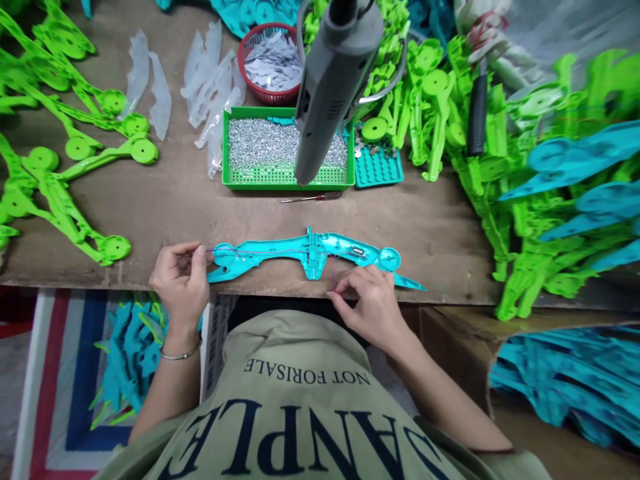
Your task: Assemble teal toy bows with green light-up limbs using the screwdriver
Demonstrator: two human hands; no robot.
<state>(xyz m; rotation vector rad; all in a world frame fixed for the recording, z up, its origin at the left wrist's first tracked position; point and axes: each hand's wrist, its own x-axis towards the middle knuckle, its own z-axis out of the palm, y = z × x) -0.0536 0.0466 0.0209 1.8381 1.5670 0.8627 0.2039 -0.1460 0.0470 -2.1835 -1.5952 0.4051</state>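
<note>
A blue plastic toy bow half (280,250) lies across the table's front edge, its ribbed inner side facing up. Thin dark wires (265,253) run along it, and a small metallic part sits in its right arm. At the bow's left end, my left hand (181,275) pinches the wire between thumb and forefinger. My right hand (370,297) is below the right arm of the bow, thumb and forefinger closed on a thin reddish wire that hangs from near the bow's middle. Its other fingers rest close to the blue plastic.
A green basket (235,179) of small screws stands behind the bow, with a screwdriver (310,199) before it. A grey powered tool (325,100) hangs over the basket. Green bow parts (75,160) lie left; green and blue ones (545,193) are heaped right. A red basket (245,73) holds pale pieces.
</note>
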